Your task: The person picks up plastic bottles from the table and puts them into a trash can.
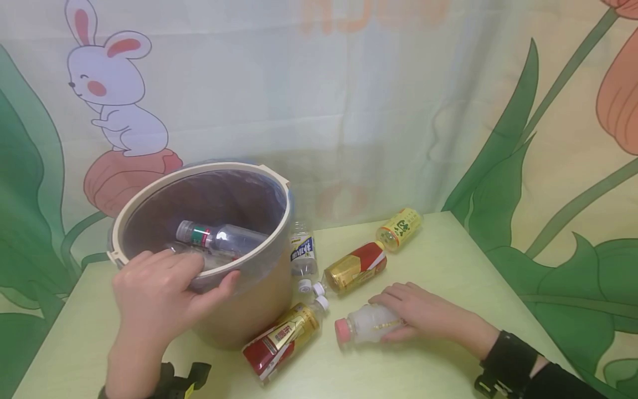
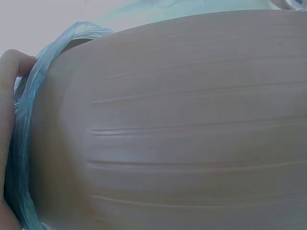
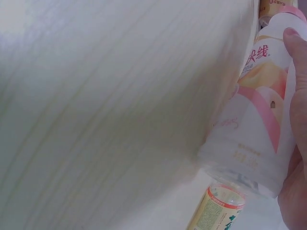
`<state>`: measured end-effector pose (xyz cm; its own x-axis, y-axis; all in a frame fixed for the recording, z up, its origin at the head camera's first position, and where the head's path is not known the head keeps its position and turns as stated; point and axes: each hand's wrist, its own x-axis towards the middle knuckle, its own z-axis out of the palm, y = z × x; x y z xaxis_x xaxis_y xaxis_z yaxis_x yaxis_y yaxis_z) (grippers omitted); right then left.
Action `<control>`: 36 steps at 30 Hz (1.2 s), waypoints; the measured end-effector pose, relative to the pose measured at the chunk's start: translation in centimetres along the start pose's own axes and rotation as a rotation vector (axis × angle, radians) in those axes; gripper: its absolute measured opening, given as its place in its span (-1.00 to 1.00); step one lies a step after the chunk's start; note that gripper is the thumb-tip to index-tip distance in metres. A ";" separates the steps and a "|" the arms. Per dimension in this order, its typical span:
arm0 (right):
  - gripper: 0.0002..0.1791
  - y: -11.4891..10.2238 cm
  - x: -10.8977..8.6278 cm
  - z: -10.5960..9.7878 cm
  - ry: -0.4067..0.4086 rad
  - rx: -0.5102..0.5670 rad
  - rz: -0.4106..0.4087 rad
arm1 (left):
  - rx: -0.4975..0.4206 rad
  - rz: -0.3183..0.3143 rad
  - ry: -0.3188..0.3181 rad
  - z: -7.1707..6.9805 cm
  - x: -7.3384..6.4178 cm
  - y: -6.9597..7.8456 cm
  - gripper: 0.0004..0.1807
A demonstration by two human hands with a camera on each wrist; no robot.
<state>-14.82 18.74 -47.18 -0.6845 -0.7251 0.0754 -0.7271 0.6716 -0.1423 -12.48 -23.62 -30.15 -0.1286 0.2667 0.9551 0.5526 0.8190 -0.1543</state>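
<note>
My left hand (image 1: 154, 296) grips the near rim of a brownish trash bin (image 1: 254, 305), its fingers over the rim and its thumb on the outer side. A bluish plastic liner (image 2: 21, 148) is folded over that rim in the left wrist view. Inside the bin lies a clear plastic bottle (image 1: 239, 238) with a green label band. My right hand (image 1: 428, 313) holds a whitish plastic drink bottle (image 1: 369, 323) with a pink cap, lying sideways low over the table. Its pink and orange label (image 3: 266, 96) shows in the right wrist view.
Two red-and-gold bottles (image 1: 286, 338) (image 1: 356, 267) lie right of the bin. Beside the bin is a clear bottle (image 1: 303, 252) with a blue-and-white label. A yellow-labelled bottle (image 1: 399, 228) lies at the table's (image 1: 448, 266) back edge. A printed curtain (image 1: 359, 111) hangs behind.
</note>
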 end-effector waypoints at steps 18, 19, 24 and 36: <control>-0.23 0.1 -0.3 -1.2 0.041 0.170 0.102 | 0.003 -0.003 -0.006 0.0 -0.2 0.0 -0.35; -0.23 0.1 -0.3 -1.3 0.042 0.187 0.111 | 0.003 -0.003 -0.008 0.1 -0.3 -0.1 -0.35; -0.26 -0.6 -0.4 -2.2 0.065 0.288 0.146 | 0.002 -0.005 -0.011 0.1 -0.4 -0.2 -0.35; -0.26 -2.9 0.3 -6.3 0.215 0.324 0.285 | 0.000 0.003 -0.011 0.0 -0.3 -0.1 -0.35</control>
<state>-13.25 17.60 -40.52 -0.8745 -0.4478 0.1863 -0.4782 0.7322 -0.4850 -12.53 -23.80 -30.37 -0.1359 0.2744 0.9520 0.5533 0.8181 -0.1568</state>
